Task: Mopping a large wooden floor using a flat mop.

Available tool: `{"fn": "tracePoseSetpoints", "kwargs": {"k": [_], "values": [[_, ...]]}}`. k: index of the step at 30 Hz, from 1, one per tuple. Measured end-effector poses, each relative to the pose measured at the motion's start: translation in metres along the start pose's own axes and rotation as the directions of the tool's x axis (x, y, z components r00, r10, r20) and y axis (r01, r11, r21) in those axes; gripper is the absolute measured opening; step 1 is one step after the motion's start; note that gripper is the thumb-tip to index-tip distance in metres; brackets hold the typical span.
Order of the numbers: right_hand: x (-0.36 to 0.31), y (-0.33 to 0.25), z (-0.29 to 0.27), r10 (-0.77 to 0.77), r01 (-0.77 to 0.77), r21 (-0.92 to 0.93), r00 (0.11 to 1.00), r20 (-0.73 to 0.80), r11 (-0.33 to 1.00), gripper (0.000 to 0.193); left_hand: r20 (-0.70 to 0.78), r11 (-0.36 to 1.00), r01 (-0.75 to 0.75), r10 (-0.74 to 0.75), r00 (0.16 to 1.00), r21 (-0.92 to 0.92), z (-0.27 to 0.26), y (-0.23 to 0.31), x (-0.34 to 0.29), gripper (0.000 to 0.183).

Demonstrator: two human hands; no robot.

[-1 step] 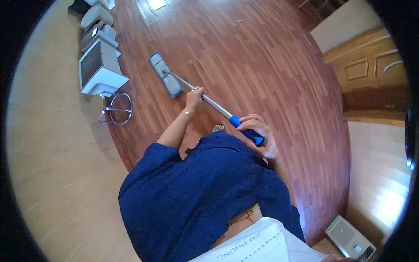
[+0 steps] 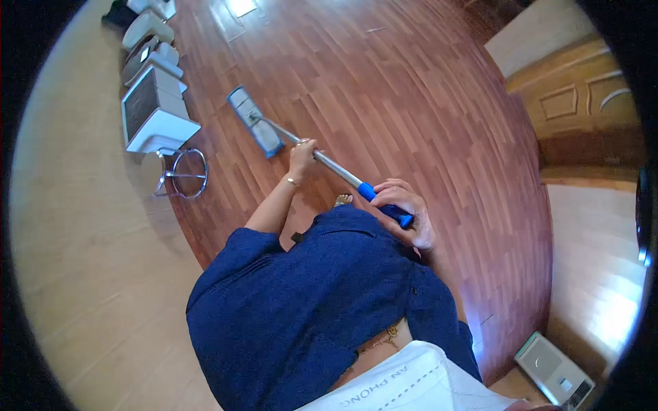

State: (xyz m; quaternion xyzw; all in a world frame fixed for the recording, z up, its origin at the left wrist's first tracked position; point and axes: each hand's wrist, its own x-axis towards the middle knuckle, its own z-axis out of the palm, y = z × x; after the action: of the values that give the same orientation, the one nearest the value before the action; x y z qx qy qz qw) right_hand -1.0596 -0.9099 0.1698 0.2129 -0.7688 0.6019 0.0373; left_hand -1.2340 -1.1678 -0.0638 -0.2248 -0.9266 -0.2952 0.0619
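A flat mop [image 2: 337,170] with a silver pole slants across in front of me. Its long head [image 2: 254,121], grey on top with a blue edge, lies on the wood floor ahead and to the left. My left hand [image 2: 302,159] is closed round the middle of the pole, a bracelet on the wrist. At the pole's near end, close to my waist, my right hand [image 2: 410,214] wraps the blue and black grip [image 2: 393,207], with some fingers raised off it.
Along the left wall stand a round chrome-framed stool [image 2: 186,172], a white cabinet-like unit [image 2: 159,113] with a dark panel, and chairs [image 2: 147,31] farther off. A wooden door [image 2: 569,103] is at the right. A white and green box-shaped object [image 2: 554,368] sits low right.
The mop head has shifted slightly left and nearer to me. My left hand has moved a little left with the pole; my right hand stays almost in place.
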Motion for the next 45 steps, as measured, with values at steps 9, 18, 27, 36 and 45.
{"fn": "tracePoseSetpoints", "kwargs": {"k": [9, 18, 27, 36, 45], "values": [[-0.073, 0.002, -0.048, 0.161, -0.151, 0.124, 0.984, -0.076, 0.981, 0.008, 0.02, 1.0, -0.028, 0.029, 0.999, -0.012, 0.052, 0.062, -0.034, 0.024], [-0.063, -0.035, -0.019, 0.181, -0.152, 0.106, 0.915, -0.361, 0.983, 0.013, 0.188, 0.946, -0.235, 0.278, 0.942, -0.223, 0.049, 0.076, 0.001, 0.025], [-0.044, -0.044, 0.028, 0.219, -0.27, 0.032, 0.702, -0.678, 0.962, 0.016, 0.377, 0.737, -0.464, 0.661, 0.649, -0.492, 0.069, 0.078, 0.057, 0.023], [-0.007, -0.033, 0.002, 0.178, -0.421, -0.082, 0.542, -0.821, 0.903, 0.006, 0.502, 0.608, -0.427, 0.794, 0.343, -0.67, 0.133, 0.117, 0.129, 0.02], [0.054, -0.054, -0.088, 0.076, -0.597, -0.065, 0.208, -0.975, 0.8, 0.008, 0.417, 0.367, -0.341, 0.905, -0.084, -0.866, 0.201, 0.247, 0.221, 0.021]]}}
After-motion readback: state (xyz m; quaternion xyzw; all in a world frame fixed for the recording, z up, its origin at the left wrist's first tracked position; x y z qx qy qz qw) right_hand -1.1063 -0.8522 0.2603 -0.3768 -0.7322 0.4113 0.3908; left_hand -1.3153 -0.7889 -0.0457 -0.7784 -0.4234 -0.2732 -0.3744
